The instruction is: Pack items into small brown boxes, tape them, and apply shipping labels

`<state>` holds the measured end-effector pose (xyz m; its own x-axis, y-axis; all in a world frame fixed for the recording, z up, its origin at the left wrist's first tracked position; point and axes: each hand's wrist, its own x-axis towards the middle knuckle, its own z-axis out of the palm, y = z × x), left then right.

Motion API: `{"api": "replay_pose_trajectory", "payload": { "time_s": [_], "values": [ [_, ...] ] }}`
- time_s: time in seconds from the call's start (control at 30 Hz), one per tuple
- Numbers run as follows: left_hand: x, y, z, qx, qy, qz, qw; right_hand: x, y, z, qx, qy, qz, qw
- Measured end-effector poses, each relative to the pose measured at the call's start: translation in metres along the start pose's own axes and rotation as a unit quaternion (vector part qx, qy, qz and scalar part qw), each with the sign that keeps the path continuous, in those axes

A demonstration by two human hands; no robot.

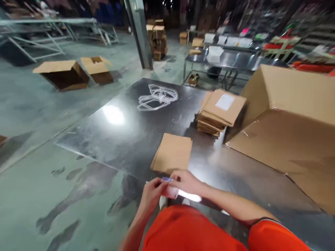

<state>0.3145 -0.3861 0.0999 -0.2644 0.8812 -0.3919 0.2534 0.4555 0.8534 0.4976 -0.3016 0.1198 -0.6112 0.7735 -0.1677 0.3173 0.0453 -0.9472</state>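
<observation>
Head view: small translucent plastic piece (172,192) with blue-violet strip (166,179) pinched narrowly between fingertips of left hand (152,192) and right hand (185,181), held over near edge of shiny metal table (117,139), just short of flat brown cardboard sheets (174,151). Large brown cardboard box (290,136) stood on table at right; contents hidden. Wide-mouthed tan cardboard box (62,71) and smaller open carton (101,75) set on green-grey floor (23,181) at left; contents not made out.

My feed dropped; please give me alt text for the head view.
The left hand and right hand hold a small translucent item by the near edge of a metal table. Just beyond lie brown sheets; farther back sit a taller brown stack and white straps, with a large box on the right.
</observation>
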Motion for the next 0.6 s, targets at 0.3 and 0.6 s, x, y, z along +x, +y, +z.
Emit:
{"api": "replay_pose_trajectory", "payload": {
  "time_s": [0.3,0.6],
  "values": [
    [0.008,-0.052,0.012,-0.081,-0.06,-0.078,0.992,0.047,0.038,-0.026,-0.201,0.0,-0.025,0.979],
    [0.031,-0.078,0.02,-0.162,-0.046,-0.155,0.974,0.143,0.071,-0.054,-0.348,0.041,0.033,0.936]
  ]
}}
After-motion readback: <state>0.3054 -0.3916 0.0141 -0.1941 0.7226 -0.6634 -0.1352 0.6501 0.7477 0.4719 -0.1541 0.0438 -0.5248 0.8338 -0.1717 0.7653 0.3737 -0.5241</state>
